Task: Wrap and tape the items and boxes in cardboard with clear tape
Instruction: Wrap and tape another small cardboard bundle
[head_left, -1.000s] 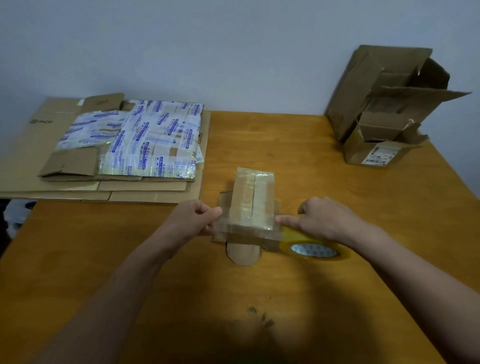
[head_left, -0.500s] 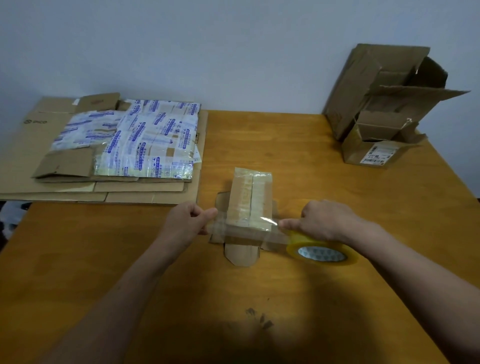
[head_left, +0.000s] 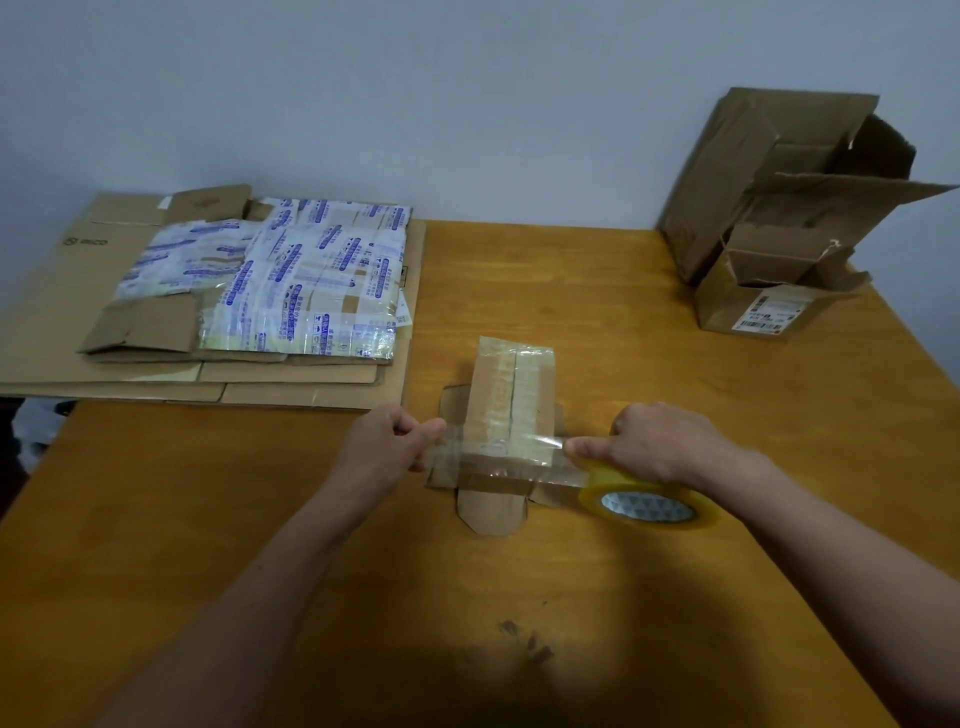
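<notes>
With the left hand (head_left: 387, 449) pinching the tape's (head_left: 498, 457) free end and the right hand (head_left: 657, 441) clamping the roll (head_left: 649, 501) at 3 o'clock of the parcel (head_left: 511, 410), the taut strip (still unstuck at its ends) may wrinkle or fold onto itself if either grip slackens.

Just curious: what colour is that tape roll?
Yellowish, see-through tape roll with a white patterned core, in the head view.

Small box (head_left: 511, 400) mid-table (head_left: 623, 322), flattened cardboard (head_left: 208, 374) far left, open boxes (head_left: 779, 234) far right

Dim, soft indoor light, broad shadow on the near table (head_left: 519, 649), glare on the tape (head_left: 524, 447), wide-angle bending at edges
</notes>
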